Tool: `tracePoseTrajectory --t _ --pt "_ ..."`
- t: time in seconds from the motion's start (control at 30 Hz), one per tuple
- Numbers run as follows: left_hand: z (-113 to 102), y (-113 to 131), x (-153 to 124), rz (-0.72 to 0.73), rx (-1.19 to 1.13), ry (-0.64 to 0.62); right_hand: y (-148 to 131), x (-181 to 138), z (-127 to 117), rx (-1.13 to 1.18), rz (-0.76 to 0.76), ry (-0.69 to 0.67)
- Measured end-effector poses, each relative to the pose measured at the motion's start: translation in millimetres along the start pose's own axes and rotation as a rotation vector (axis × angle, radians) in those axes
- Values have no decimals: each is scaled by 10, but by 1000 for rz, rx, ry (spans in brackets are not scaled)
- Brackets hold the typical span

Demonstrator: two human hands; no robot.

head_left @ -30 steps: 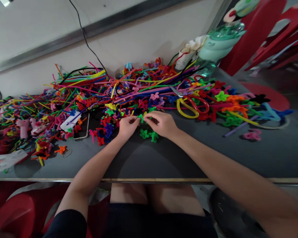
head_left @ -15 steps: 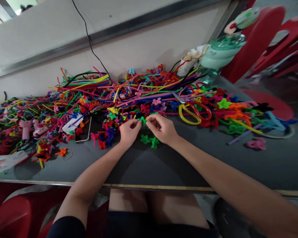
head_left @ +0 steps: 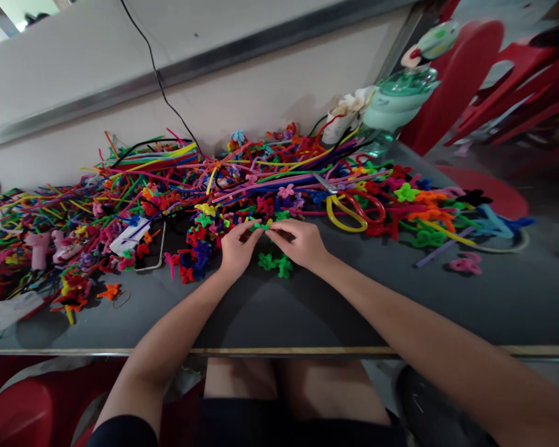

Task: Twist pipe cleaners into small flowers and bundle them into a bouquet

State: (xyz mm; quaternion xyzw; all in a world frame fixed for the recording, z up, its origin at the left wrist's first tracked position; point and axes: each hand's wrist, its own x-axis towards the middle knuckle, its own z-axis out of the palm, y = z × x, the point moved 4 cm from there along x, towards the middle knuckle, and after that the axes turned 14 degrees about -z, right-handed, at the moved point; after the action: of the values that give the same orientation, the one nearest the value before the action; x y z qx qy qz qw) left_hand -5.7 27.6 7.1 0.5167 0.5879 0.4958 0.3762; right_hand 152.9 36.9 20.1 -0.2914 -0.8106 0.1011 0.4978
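A small green pipe-cleaner piece (head_left: 264, 225) is pinched between the fingertips of my left hand (head_left: 238, 246) and my right hand (head_left: 302, 243), which almost meet. My fingers cover much of it, so its full shape is hidden. Just below, green pipe-cleaner flowers (head_left: 274, 264) lie on the dark table between my wrists. Left of my left hand sits a cluster of red and blue pipe-cleaner flowers (head_left: 202, 251). Scissors (head_left: 347, 212) with yellow and red handles rest on the pile to the right of my right hand.
A long heap of coloured pipe cleaners (head_left: 168, 167) runs along the wall. A phone (head_left: 159, 248) lies at left. Behind the scissors stand a paper cup (head_left: 338, 127) and a green bottle (head_left: 395, 105). Red chairs (head_left: 466, 81) are at right; the table edge (head_left: 302, 351) crosses above my lap.
The view has shifted slightly. My hands stay together at the green piece; it looks flatter and more covered by my fingers, and my right fingers are straighter.
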Motion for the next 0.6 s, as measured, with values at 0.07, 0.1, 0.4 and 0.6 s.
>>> tracePoseTrajectory --t 0.07,0.1,0.4,0.6 --pt "-9 20 10 53 36 10 11 -2 -2 19 40 4" --pt "-11 28 16 79 53 11 19 -3 -5 32 64 11" --pt "18 -2 44 50 139 -15 -27 22 -46 -25 -116 8" --pt "8 -70 64 -99 12 -17 -13 7 -41 -32 -128 14"
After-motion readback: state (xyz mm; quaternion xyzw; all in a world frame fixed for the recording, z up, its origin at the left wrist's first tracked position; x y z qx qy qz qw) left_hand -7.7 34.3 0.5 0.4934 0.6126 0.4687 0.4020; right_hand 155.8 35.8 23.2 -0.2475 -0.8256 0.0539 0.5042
